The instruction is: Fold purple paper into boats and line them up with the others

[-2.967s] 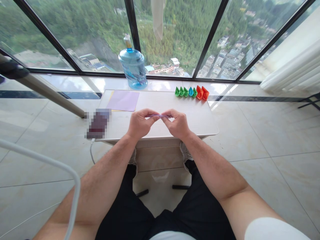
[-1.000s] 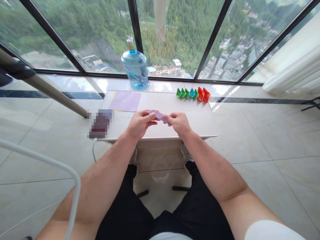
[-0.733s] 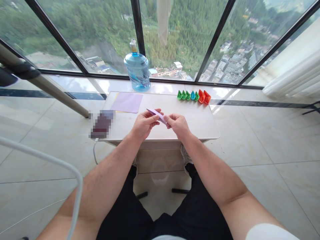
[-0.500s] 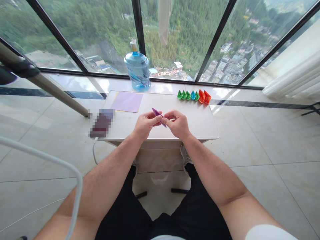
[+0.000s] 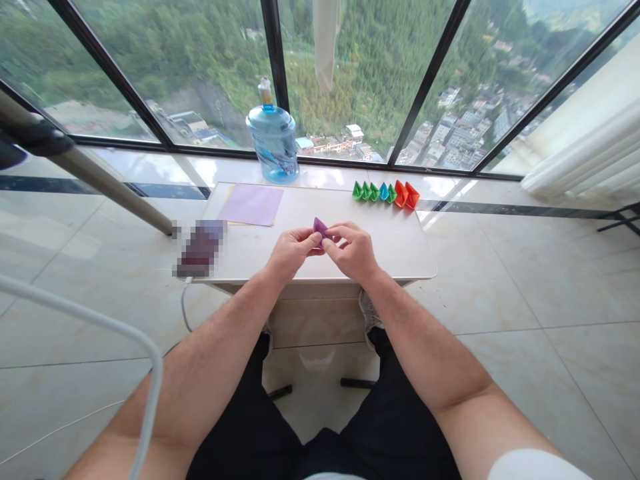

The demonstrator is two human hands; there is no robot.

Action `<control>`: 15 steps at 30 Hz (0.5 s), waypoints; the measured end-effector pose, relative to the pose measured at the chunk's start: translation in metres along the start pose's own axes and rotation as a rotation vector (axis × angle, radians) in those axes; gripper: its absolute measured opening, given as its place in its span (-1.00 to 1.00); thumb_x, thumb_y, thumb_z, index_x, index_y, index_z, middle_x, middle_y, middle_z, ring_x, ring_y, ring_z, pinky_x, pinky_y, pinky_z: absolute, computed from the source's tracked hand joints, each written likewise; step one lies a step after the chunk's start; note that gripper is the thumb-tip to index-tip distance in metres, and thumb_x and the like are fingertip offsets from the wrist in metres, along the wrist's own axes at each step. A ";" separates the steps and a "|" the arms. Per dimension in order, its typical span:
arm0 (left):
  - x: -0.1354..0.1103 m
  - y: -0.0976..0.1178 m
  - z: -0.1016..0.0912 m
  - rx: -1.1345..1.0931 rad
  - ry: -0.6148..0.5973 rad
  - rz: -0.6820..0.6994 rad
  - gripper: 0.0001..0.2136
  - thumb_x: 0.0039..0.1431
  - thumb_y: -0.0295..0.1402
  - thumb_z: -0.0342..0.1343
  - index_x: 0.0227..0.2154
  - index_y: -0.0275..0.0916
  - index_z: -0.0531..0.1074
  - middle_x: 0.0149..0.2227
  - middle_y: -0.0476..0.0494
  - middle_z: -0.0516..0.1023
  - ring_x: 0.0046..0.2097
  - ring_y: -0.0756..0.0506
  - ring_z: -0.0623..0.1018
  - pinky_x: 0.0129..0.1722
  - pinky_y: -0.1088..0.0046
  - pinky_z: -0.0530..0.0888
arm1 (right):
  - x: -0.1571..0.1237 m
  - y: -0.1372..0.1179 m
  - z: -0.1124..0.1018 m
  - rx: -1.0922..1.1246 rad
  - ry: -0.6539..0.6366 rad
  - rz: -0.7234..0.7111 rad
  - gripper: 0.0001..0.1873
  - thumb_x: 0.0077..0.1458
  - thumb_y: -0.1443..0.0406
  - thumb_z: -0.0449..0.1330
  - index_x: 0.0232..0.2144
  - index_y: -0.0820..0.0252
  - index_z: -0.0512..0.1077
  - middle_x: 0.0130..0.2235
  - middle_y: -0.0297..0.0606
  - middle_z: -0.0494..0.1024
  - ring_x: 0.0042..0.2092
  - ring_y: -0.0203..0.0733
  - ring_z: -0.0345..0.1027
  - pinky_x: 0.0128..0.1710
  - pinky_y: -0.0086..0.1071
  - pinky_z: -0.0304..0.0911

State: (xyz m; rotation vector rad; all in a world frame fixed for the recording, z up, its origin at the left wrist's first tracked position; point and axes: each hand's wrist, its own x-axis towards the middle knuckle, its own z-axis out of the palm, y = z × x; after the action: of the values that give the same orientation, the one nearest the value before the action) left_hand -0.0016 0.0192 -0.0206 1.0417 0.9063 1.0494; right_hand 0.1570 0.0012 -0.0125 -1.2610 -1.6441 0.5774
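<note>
A small folded piece of purple paper is held just above the front half of the white table. My left hand pinches its left side between thumb and fingers. From the right, my right hand grips the same paper with thumb and fingertips. The fingers cover much of its lower part. Several folded paper boats in green, blue and orange stand in a row at the table's back right. Flat sheets of purple paper, with a yellow edge showing beneath, lie at the back left.
A blue water jug stands behind the table by the window. At the left table edge is a blurred-out device with a cable. A beige pole slants in from the left, and a white curved tube crosses the lower left.
The folded purple paper has turned in my fingers: its slanted thin edge has become a pointed, wider shape standing up. Both hands keep their hold in nearly the same place.
</note>
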 end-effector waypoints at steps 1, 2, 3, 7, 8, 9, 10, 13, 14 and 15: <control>0.000 0.000 0.000 0.014 0.001 0.008 -0.59 -0.06 -0.07 0.41 -0.27 -0.32 0.66 -0.28 -0.22 0.67 -0.22 -0.14 0.62 -0.08 0.21 0.57 | 0.001 -0.001 -0.001 -0.035 -0.004 0.011 -0.83 0.06 0.21 0.31 -0.29 0.13 0.62 -0.19 -0.25 0.57 -0.32 -0.27 0.41 -0.30 -0.36 0.38; -0.001 0.001 0.001 0.027 0.005 0.017 -0.59 -0.05 -0.06 0.40 -0.27 -0.31 0.66 -0.28 -0.21 0.67 -0.22 -0.14 0.62 -0.08 0.21 0.58 | 0.001 -0.001 -0.002 -0.068 -0.007 0.022 -0.81 0.06 0.18 0.33 -0.29 0.12 0.63 -0.22 -0.27 0.55 -0.33 -0.27 0.38 -0.28 -0.35 0.37; -0.001 0.001 0.001 0.040 0.009 0.026 -0.60 -0.04 -0.06 0.40 -0.26 -0.30 0.66 -0.28 -0.21 0.67 -0.23 -0.14 0.62 -0.09 0.21 0.58 | 0.002 -0.001 -0.003 -0.100 -0.009 0.032 -0.81 0.07 0.16 0.33 -0.30 0.11 0.64 -0.25 -0.28 0.54 -0.34 -0.27 0.36 -0.26 -0.35 0.36; -0.004 0.003 0.005 0.140 0.020 0.068 -0.62 -0.01 -0.09 0.36 -0.23 -0.28 0.67 -0.27 -0.18 0.68 -0.24 -0.13 0.62 -0.13 0.25 0.59 | 0.003 0.000 -0.002 -0.191 -0.010 0.065 -0.82 0.16 0.27 0.20 -0.32 0.11 0.63 -0.32 -0.27 0.54 -0.31 -0.22 0.38 -0.20 -0.34 0.32; -0.004 0.004 0.007 0.185 0.018 0.087 -0.64 0.00 -0.11 0.34 -0.21 -0.27 0.67 -0.26 -0.16 0.68 -0.23 -0.14 0.62 -0.12 0.26 0.59 | 0.002 0.000 -0.002 -0.213 -0.010 0.068 -0.81 0.16 0.29 0.18 -0.33 0.11 0.62 -0.32 -0.26 0.55 -0.29 -0.21 0.39 -0.18 -0.33 0.31; -0.005 0.004 0.008 0.237 0.016 0.111 -0.66 0.02 -0.14 0.33 -0.20 -0.26 0.67 -0.25 -0.15 0.68 -0.21 -0.15 0.62 -0.11 0.28 0.58 | 0.002 0.000 -0.001 -0.232 -0.010 0.071 -0.80 0.17 0.30 0.16 -0.34 0.11 0.62 -0.32 -0.26 0.56 -0.27 -0.19 0.40 -0.17 -0.33 0.30; -0.006 0.003 0.010 0.291 0.016 0.140 -0.68 0.04 -0.17 0.31 -0.19 -0.26 0.67 -0.24 -0.14 0.69 -0.18 -0.15 0.62 -0.10 0.30 0.57 | 0.001 -0.001 0.000 -0.250 -0.009 0.073 -0.81 0.18 0.28 0.17 -0.34 0.11 0.61 -0.32 -0.25 0.57 -0.26 -0.17 0.40 -0.16 -0.33 0.29; -0.008 0.002 0.016 0.415 0.043 0.221 -0.73 0.07 -0.26 0.27 -0.18 -0.25 0.67 -0.24 -0.11 0.69 -0.16 -0.15 0.62 -0.10 0.39 0.53 | 0.001 -0.003 0.003 -0.294 0.022 0.096 -0.83 0.17 0.22 0.19 -0.38 0.11 0.57 -0.31 -0.24 0.56 -0.27 -0.17 0.38 -0.16 -0.32 0.28; -0.009 0.001 0.019 0.430 0.053 0.233 -0.73 0.08 -0.28 0.25 -0.17 -0.24 0.67 -0.23 -0.10 0.69 -0.17 -0.14 0.62 -0.11 0.40 0.53 | 0.001 -0.003 0.004 -0.298 0.043 0.110 -0.84 0.15 0.23 0.20 -0.39 0.11 0.56 -0.31 -0.25 0.55 -0.28 -0.18 0.37 -0.16 -0.33 0.28; -0.010 0.000 0.021 0.430 0.060 0.235 -0.72 0.08 -0.29 0.24 -0.16 -0.24 0.66 -0.22 -0.10 0.69 -0.19 -0.13 0.62 -0.14 0.41 0.53 | 0.001 -0.003 0.005 -0.292 0.068 0.127 -0.86 0.13 0.25 0.20 -0.42 0.11 0.54 -0.32 -0.26 0.54 -0.30 -0.19 0.36 -0.17 -0.33 0.28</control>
State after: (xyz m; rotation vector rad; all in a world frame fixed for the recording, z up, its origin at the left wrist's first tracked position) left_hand 0.0158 0.0049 -0.0142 1.5102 1.1064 1.1089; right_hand 0.1511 0.0022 -0.0119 -1.5886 -1.6412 0.3735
